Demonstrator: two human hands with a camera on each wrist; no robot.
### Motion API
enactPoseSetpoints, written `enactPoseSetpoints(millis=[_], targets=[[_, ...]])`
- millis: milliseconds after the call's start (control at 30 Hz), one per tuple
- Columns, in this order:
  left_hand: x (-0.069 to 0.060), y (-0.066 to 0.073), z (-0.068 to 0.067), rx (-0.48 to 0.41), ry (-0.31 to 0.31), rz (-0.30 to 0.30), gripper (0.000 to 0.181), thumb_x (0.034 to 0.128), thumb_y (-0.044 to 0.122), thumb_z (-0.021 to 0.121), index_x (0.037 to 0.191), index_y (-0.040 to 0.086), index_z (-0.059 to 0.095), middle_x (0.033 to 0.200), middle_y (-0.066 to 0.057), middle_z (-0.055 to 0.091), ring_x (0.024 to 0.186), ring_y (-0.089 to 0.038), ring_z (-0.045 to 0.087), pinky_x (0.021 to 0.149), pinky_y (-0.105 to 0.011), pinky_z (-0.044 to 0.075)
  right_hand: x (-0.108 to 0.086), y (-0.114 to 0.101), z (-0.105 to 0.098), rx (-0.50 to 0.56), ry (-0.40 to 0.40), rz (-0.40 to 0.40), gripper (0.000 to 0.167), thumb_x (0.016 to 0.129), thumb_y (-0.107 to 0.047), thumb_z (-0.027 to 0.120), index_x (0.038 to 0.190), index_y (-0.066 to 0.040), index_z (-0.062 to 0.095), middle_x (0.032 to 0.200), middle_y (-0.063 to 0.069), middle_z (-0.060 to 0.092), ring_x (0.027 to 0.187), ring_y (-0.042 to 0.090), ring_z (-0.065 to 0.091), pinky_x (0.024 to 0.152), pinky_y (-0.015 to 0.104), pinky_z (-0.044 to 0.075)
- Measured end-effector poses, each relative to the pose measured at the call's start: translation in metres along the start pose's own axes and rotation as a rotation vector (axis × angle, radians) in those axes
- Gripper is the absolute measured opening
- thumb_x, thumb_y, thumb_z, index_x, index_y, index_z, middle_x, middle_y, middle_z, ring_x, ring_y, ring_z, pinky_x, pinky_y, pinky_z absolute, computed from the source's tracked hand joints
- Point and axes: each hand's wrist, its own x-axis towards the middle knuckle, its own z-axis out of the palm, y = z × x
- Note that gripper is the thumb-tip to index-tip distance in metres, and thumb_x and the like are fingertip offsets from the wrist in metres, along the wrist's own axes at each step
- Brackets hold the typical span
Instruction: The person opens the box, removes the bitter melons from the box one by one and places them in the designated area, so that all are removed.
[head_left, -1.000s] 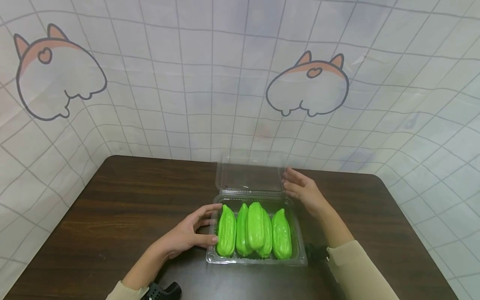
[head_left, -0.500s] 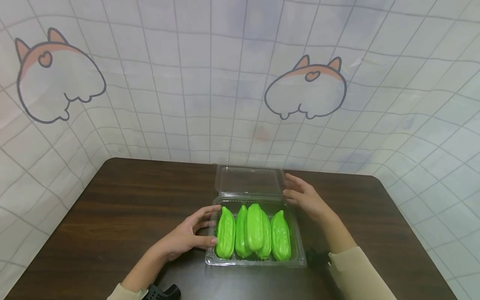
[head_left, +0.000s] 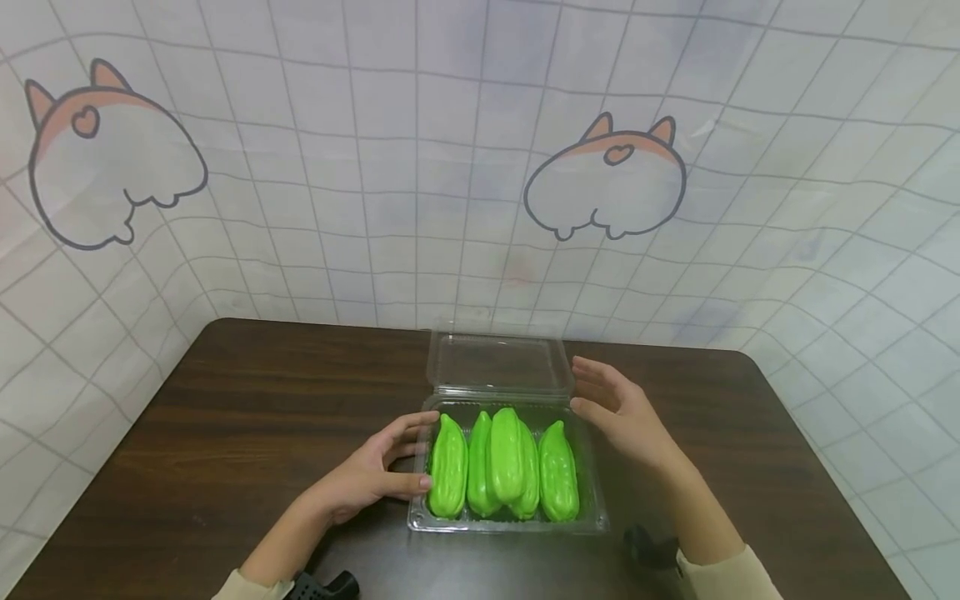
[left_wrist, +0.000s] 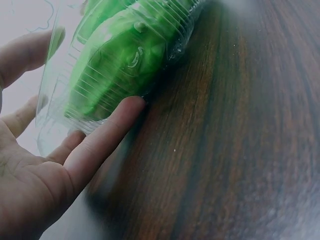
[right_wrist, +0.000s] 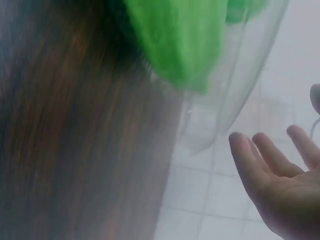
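Note:
A clear plastic clamshell box (head_left: pixel 510 525) sits on the table with its lid (head_left: pixel 498 363) folded back toward the wall. Several glossy, bright green, ribbed gourd-like pieces (head_left: pixel 507 454) lie lengthwise inside, one on top of others. My left hand (head_left: pixel 367 475) touches the box's left side, thumb and fingers spread along it; the left wrist view has its fingertips against the clear wall beside a green piece (left_wrist: pixel 120 65). At the right, near the hinge, my right hand (head_left: pixel 618 412) hovers with relaxed fingers and holds nothing. In the right wrist view its fingers (right_wrist: pixel 245 160) are extended beside the plastic.
The dark wood-grain table (head_left: pixel 262 417) extends on both sides of the box. Behind it hangs a white gridded cloth (head_left: pixel 375 208) with cartoon drawings. Dark wrist-worn devices (head_left: pixel 326 586) are near both wrists.
The lid has tipped farther back and lies flatter. My right hand has left the lid's right edge and moved slightly toward me. My left hand stays at the box's left side.

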Motion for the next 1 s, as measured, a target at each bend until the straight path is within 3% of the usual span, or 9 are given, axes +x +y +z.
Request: enactPoseSetpoints(millis=[200, 400, 500, 567, 667, 800, 1000], targets=[[0.0, 0.0, -0.001, -0.004, -0.006, -0.012, 0.079, 0.091, 0.011, 0.074, 0.156, 0.019, 0.029, 0.16, -0.02, 0.019, 0.142, -0.046, 0.025, 0.085, -0.048, 0.058, -0.013, -0.016, 0.018, -0.084, -0.034, -0.059, 0.057, 0.097, -0.03, 0.067, 0.149, -0.029, 0.042, 0.15, 0.009, 0.047, 0.134, 0.038, 0.048, 0.1, 0.056, 0.048], [-0.001, -0.001, -0.002, -0.009, -0.005, -0.013, 0.079, 0.0911, 0.01, 0.073, 0.156, 0.019, 0.03, 0.16, -0.02, 0.018, 0.143, -0.046, 0.024, 0.085, -0.049, 0.058, -0.02, -0.034, 0.044, -0.135, -0.049, 0.011, 0.064, 0.093, -0.04, 0.071, 0.148, -0.04, 0.04, 0.152, 0.005, 0.044, 0.118, 0.032, 0.061, 0.089, 0.043, 0.055], [-0.002, -0.002, -0.001, -0.011, -0.004, -0.014, 0.079, 0.0911, 0.01, 0.073, 0.156, 0.019, 0.03, 0.16, -0.02, 0.018, 0.143, -0.046, 0.025, 0.085, -0.049, 0.057, -0.02, -0.04, 0.055, -0.18, -0.054, 0.036, 0.067, 0.09, -0.043, 0.073, 0.149, -0.04, 0.04, 0.15, 0.002, 0.047, 0.108, 0.029, 0.065, 0.082, 0.038, 0.056], [-0.002, -0.001, -0.001, -0.013, -0.005, -0.017, 0.079, 0.091, 0.01, 0.073, 0.156, 0.019, 0.029, 0.16, -0.02, 0.019, 0.142, -0.046, 0.025, 0.086, -0.048, 0.057, -0.02, -0.043, 0.061, -0.24, -0.056, 0.043, 0.069, 0.089, -0.047, 0.073, 0.149, -0.039, 0.041, 0.15, -0.002, 0.047, 0.114, 0.028, 0.061, 0.081, 0.037, 0.055], [-0.002, -0.001, -0.001, -0.012, -0.007, -0.021, 0.079, 0.091, 0.01, 0.073, 0.156, 0.019, 0.029, 0.159, -0.02, 0.019, 0.142, -0.045, 0.026, 0.086, -0.048, 0.057, -0.02, -0.047, 0.067, -0.342, -0.063, 0.043, 0.075, 0.086, -0.054, 0.073, 0.151, -0.035, 0.04, 0.151, -0.006, 0.046, 0.121, 0.027, 0.058, 0.088, 0.044, 0.054], [0.001, 0.001, 0.0, -0.004, -0.004, -0.014, 0.079, 0.0903, 0.011, 0.074, 0.156, 0.019, 0.03, 0.159, -0.02, 0.021, 0.141, -0.045, 0.028, 0.084, -0.049, 0.058, -0.018, -0.051, 0.071, -0.424, -0.07, 0.021, 0.08, 0.085, -0.056, 0.073, 0.153, -0.03, 0.039, 0.153, -0.009, 0.043, 0.136, 0.026, 0.048, 0.106, 0.054, 0.044], [0.0, 0.001, -0.001, 0.003, -0.001, -0.006, 0.08, 0.09, 0.01, 0.075, 0.155, 0.018, 0.03, 0.159, -0.02, 0.02, 0.141, -0.046, 0.026, 0.084, -0.049, 0.058, -0.016, -0.054, 0.074, -0.465, -0.09, -0.015, 0.082, 0.085, -0.05, 0.076, 0.153, -0.023, 0.04, 0.154, -0.005, 0.044, 0.141, 0.024, 0.042, 0.112, 0.052, 0.038]])
